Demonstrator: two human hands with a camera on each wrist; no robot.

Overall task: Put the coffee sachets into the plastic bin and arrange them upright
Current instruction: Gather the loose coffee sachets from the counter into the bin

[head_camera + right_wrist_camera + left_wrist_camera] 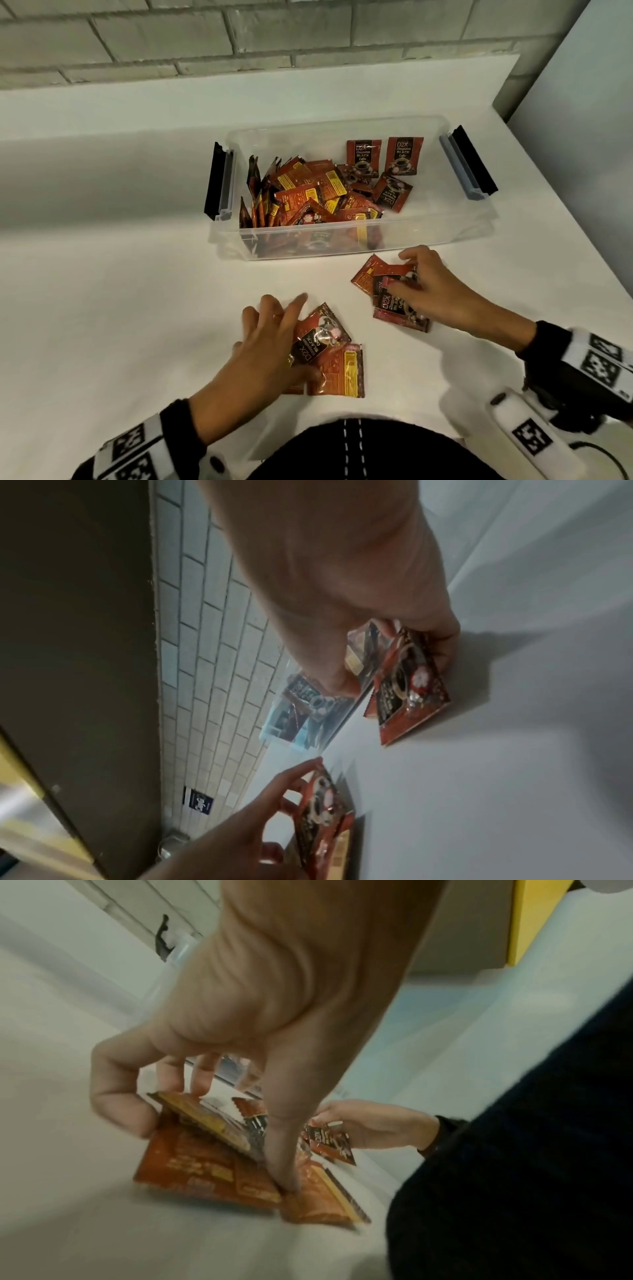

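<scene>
A clear plastic bin (445,219) stands mid-table with several red coffee sachets (318,195) heaped inside. Some stand upright along its left wall (257,198), and two lean at the back right (363,156). My left hand (284,329) lies over a few loose sachets (335,363) near the front edge. In the left wrist view its fingers and thumb (284,1177) pinch those sachets (192,1167), one lifted off the table. My right hand (428,284) grips another small pile (366,277) just before the bin, and the pinched sachets (407,696) show in the right wrist view.
The white table (102,274) ends at a grey brick wall (171,41) behind and falls away at the right edge (565,240). Black and blue latches (219,181) (469,164) stick out from the bin's two ends.
</scene>
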